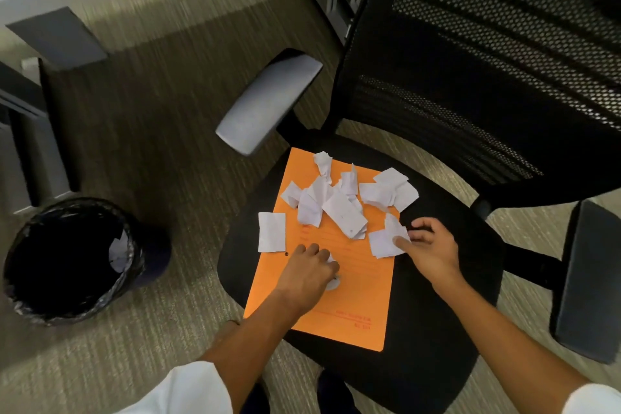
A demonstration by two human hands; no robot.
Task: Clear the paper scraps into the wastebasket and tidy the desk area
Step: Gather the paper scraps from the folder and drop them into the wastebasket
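Several torn white paper scraps [339, 202] lie scattered on an orange folder [349, 299] that rests on the black seat of an office chair [433, 329]. My left hand [311, 267] is curled round crumpled white scraps near the folder's middle. My right hand [428, 245] rests at the folder's right edge, its thumb and fingers pinching a white scrap [386, 240]. A black-lined round wastebasket [72, 262] stands on the carpet to the left of the chair, with a white scrap visible inside.
The chair's mesh back [487, 70] rises at the upper right, with grey armrests at the left [268, 101] and right [588, 279]. Dark desk legs and a foot [57, 37] stand at the far left. Striped carpet covers the floor.
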